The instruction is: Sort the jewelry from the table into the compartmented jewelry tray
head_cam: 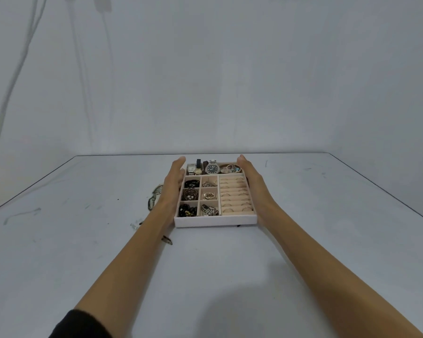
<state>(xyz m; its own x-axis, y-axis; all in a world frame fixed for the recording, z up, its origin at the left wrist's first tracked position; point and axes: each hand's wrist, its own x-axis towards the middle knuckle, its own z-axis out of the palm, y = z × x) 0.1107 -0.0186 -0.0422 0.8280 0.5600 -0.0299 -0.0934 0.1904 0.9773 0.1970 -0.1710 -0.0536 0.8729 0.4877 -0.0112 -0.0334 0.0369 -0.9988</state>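
Squarely tray (215, 221) between both hands

Both arms outstretched; left hand (175, 181), right hand (250, 178) flat, fingers straight.

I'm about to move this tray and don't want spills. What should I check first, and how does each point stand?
1. Left hand flat along the tray left wall: ok.
2. Right hand flat along the right wall: ok.
3. Table cleared of jewelry: not ok; a patterned piece and a small piece lie by the left forearm.
4. Watches below the rim: not ok; straps stick up.
5. Dark bit at the front edge free of the tray: cannot tell.
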